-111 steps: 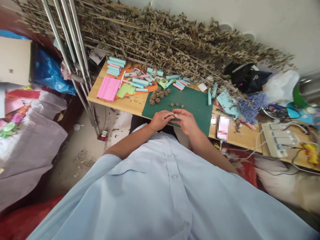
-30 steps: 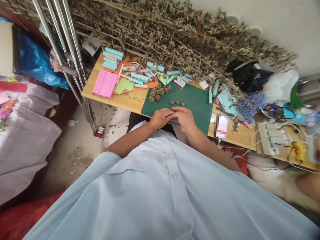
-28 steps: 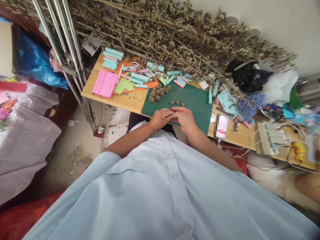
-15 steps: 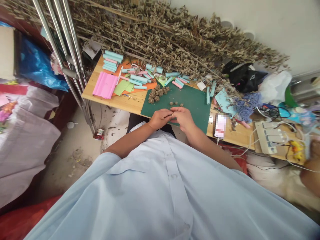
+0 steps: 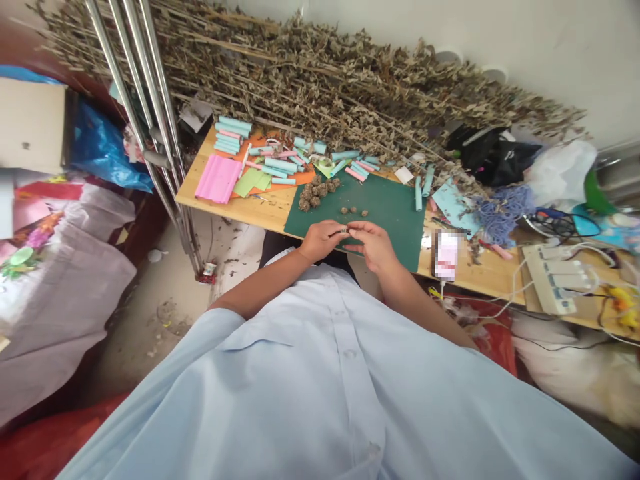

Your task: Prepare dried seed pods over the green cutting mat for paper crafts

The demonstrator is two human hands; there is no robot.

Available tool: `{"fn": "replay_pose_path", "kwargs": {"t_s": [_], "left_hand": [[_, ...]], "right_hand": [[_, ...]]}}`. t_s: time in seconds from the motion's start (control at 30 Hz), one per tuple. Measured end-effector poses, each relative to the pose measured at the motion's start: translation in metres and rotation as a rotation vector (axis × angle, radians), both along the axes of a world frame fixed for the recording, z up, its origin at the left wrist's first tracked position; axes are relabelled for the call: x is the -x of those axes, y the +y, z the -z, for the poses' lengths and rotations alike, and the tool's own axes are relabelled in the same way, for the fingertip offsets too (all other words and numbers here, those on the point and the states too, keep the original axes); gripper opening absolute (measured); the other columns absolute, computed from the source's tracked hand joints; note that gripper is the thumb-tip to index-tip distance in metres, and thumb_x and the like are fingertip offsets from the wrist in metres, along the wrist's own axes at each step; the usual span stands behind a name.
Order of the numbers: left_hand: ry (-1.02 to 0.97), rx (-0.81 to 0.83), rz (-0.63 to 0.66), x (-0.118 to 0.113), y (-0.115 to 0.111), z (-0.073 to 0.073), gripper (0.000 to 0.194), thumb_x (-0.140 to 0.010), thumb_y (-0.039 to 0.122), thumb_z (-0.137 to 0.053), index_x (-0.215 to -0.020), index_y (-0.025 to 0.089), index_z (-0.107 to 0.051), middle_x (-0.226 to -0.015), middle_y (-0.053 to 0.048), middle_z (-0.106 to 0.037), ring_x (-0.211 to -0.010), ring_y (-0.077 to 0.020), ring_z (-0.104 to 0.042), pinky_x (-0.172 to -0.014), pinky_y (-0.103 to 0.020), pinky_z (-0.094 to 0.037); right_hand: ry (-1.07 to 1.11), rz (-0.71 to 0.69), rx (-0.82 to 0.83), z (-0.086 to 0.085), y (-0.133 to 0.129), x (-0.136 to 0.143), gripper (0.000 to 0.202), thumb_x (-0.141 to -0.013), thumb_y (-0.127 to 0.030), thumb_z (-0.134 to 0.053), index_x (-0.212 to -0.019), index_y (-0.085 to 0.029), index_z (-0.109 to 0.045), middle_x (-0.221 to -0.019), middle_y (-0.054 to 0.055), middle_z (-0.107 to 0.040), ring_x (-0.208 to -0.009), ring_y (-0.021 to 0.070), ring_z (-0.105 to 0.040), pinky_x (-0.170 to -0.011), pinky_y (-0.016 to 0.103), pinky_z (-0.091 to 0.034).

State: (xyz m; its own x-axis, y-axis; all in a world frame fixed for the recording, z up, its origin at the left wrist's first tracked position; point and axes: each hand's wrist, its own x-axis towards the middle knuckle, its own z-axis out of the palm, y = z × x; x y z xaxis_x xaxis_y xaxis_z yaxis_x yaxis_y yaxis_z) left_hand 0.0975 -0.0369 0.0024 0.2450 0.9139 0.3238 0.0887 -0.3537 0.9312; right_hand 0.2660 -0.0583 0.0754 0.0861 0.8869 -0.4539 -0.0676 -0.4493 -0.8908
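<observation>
My left hand (image 5: pixel 321 241) and my right hand (image 5: pixel 374 244) meet over the front edge of the green mat (image 5: pixel 390 207). The fingers of both are closed together around a small dark thing (image 5: pixel 344 231), too little of which shows to name. Behind the hands, a pile of brownish-grey crumbly balls (image 5: pixel 315 193) lies at the mat's left side. Three smaller balls (image 5: pixel 353 210) rest apart from it, just beyond my fingertips.
Paper rolls (image 5: pixel 283 163), a pink paper stack (image 5: pixel 217 178) and green paper (image 5: pixel 253 180) cover the table's left. Dried leafy stalks (image 5: pixel 320 73) lie along the back. At right are a phone (image 5: pixel 446 255), blue string (image 5: pixel 504 213) and a power strip (image 5: pixel 555 279). Metal poles (image 5: pixel 145 107) stand left.
The view has shifted slightly, so the table sits a little further right and lower. My hands stay together; the dark thing between the fingertips shows more clearly.
</observation>
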Motion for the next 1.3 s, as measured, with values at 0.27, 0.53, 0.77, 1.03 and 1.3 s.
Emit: {"fn": "replay_pose_path", "kwargs": {"t_s": [0.27, 0.53, 0.77, 1.03, 1.3], "left_hand": [[0.044, -0.023, -0.042, 0.001, -0.001, 0.004, 0.036, -0.097, 0.052, -0.072, -0.114, 0.021, -0.083, -0.098, -0.010, -0.080, -0.083, -0.0179, -0.074, -0.084, -0.032, -0.060], [0.069, -0.018, -0.060, 0.002, -0.002, 0.004, 0.035, -0.100, 0.051, -0.068, -0.113, 0.022, -0.082, -0.098, -0.008, -0.079, -0.079, -0.0161, -0.074, -0.081, -0.032, -0.062], [0.021, 0.166, -0.073, 0.006, 0.002, -0.003, 0.028, -0.093, 0.045, -0.076, -0.105, 0.021, -0.083, -0.102, -0.006, -0.080, -0.065, -0.0114, -0.072, -0.069, -0.027, -0.061], [-0.364, 0.574, -0.196, 0.008, 0.015, -0.028, 0.031, -0.078, 0.042, -0.088, -0.090, 0.015, -0.077, -0.069, -0.001, -0.073, -0.059, -0.0112, -0.069, -0.060, -0.023, -0.059], [-0.653, 0.771, -0.152, 0.005, 0.010, -0.042, 0.045, -0.075, 0.048, -0.093, -0.093, 0.015, -0.068, -0.087, -0.003, -0.077, -0.066, -0.0101, -0.073, -0.064, -0.023, -0.062]], "right_hand": [[-0.043, 0.036, -0.049, 0.011, -0.010, -0.009, 0.033, -0.065, -0.040, -0.085, -0.093, -0.024, -0.077, -0.095, 0.002, -0.076, -0.094, 0.0201, -0.070, -0.066, 0.029, -0.063], [-0.030, 0.062, -0.041, 0.020, -0.013, -0.014, 0.031, -0.068, -0.038, -0.083, -0.095, -0.023, -0.077, -0.103, 0.004, -0.076, -0.095, 0.0201, -0.071, -0.063, 0.027, -0.062], [-0.027, 0.087, -0.061, 0.026, -0.014, -0.017, 0.032, -0.072, -0.044, -0.082, -0.096, -0.023, -0.077, -0.104, 0.004, -0.077, -0.090, 0.0175, -0.072, -0.063, 0.026, -0.062], [-0.180, -0.029, -0.189, 0.039, -0.011, -0.010, 0.041, -0.077, -0.048, -0.078, -0.109, -0.022, -0.080, -0.098, 0.004, -0.079, -0.080, 0.0179, -0.073, -0.063, 0.030, -0.062], [-0.120, -0.098, -0.329, 0.029, -0.012, 0.011, 0.052, -0.074, -0.041, -0.082, -0.123, -0.025, -0.077, -0.106, 0.002, -0.080, -0.087, 0.0192, -0.074, -0.088, 0.041, -0.064]]}}
